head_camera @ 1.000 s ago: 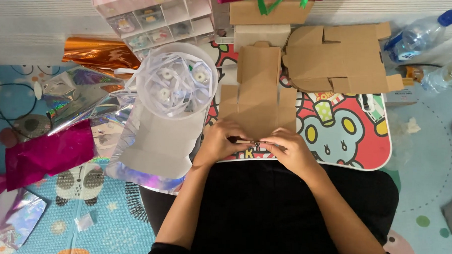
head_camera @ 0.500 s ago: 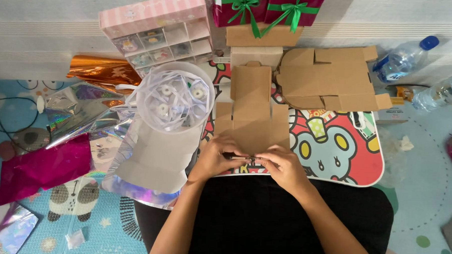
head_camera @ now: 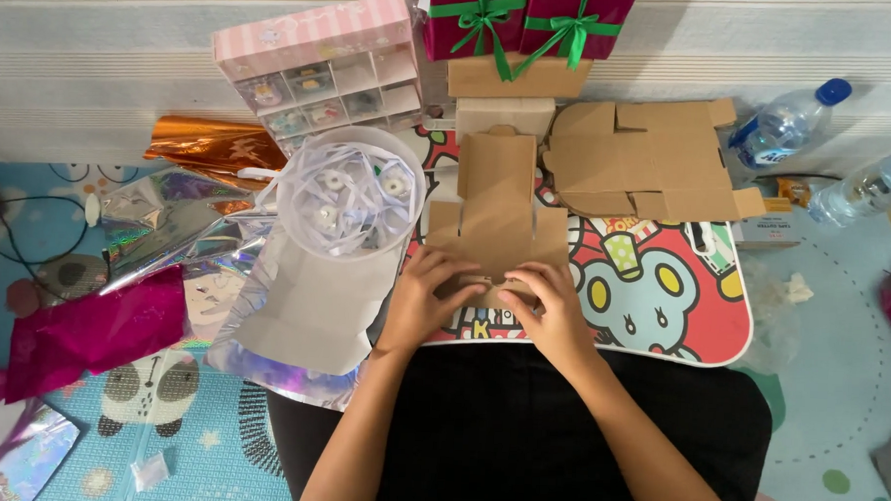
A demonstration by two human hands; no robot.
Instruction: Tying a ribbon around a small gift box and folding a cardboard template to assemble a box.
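Cardboard box blank point(head_camera: 496, 208), flat and unfolded, lying on the small cartoon-printed table point(head_camera: 680, 318), near edge turned toward the body for easy reach. Left hand point(head_camera: 426, 297) pressed down on the near flap, fingers spread, probably to keep the sheet from sliding. Right hand point(head_camera: 552, 306) also on the same edge, fingers curled over the fold, thumb hidden. Second flat blank point(head_camera: 646, 159) kept behind, apart. Clear tub of ribbon rolls point(head_camera: 349, 193) just to the left.

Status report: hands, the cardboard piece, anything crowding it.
Left hand and right hand both pressing near edge of flat cardboard box blank. Clear tub close beside it. Second blank beyond.
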